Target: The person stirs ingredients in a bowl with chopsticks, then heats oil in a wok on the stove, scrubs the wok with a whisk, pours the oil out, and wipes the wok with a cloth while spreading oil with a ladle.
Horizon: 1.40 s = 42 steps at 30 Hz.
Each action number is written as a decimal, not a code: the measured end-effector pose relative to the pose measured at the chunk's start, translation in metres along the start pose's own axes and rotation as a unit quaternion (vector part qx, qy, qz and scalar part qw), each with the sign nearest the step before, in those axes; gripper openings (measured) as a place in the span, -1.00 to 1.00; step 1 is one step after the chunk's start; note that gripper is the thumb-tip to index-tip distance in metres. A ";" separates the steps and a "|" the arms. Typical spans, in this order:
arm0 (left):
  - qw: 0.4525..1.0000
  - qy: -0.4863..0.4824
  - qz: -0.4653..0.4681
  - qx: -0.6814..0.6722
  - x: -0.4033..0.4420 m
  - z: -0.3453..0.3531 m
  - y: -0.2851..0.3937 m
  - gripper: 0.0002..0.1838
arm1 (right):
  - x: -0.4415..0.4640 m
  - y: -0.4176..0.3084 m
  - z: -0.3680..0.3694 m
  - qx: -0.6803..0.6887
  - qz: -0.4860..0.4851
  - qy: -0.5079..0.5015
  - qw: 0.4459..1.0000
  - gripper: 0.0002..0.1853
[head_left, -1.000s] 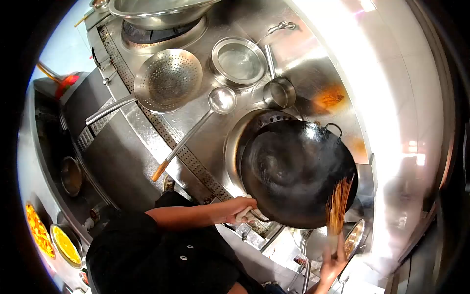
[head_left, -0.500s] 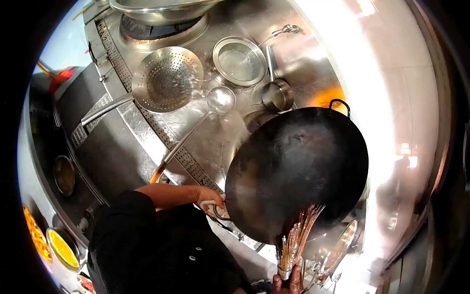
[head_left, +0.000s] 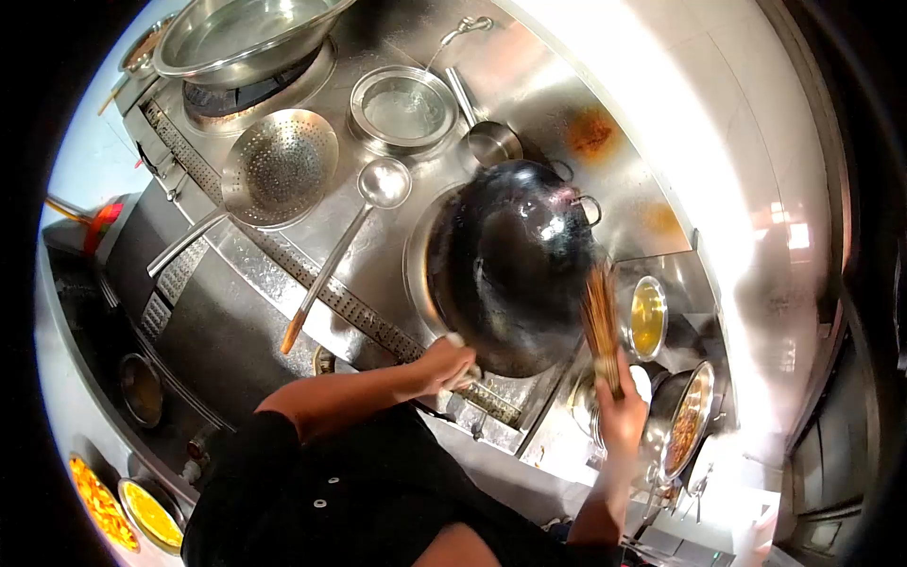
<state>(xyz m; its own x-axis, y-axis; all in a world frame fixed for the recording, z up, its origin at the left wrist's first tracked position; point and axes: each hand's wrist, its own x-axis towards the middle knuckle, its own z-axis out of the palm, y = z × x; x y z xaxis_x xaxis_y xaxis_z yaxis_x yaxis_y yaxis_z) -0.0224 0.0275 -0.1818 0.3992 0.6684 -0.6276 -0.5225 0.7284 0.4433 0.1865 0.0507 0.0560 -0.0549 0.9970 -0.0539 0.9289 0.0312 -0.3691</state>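
Observation:
My left hand [head_left: 446,367] is closed on the near handle side of a large black wok [head_left: 515,274], with a pale cloth [head_left: 460,357] bunched under the fingers. The wok sits low at the burner ring, its surface dark and glossy as if wet. In my right hand [head_left: 622,413] is a bamboo wok brush [head_left: 599,317], bristles pointing up beside the wok's right rim. Whether the bristles touch the rim I cannot tell. A ladle [head_left: 385,183] lies left of the wok, its wooden-ended handle toward me.
A perforated strainer [head_left: 281,170], a water-filled pot [head_left: 402,109] under a running tap [head_left: 470,25] and a small saucepan [head_left: 494,144] stand behind. A large basin [head_left: 248,42] is at the back left. Bowls of yellow liquid [head_left: 648,318] and brown food [head_left: 690,420] stand at right.
The wok has come down from its raised tilt toward the burner. The brush has moved up and right, from across the wok's near edge to its right side. My view has shifted.

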 end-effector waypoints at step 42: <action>0.949 0.274 0.132 0.079 -0.015 0.087 -0.025 -0.71 | 0.201 0.129 0.099 -0.275 -0.057 -0.219 0.935 -0.61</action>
<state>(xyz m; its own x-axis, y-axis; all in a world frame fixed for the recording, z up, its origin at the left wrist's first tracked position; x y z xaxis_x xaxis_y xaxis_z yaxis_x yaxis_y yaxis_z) 0.0499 0.0124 -0.1280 -0.2052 0.6831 -0.7008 -0.4129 0.5888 0.6948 0.2590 0.2478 -0.0947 -0.1972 0.8646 -0.4622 0.9493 0.2862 0.1304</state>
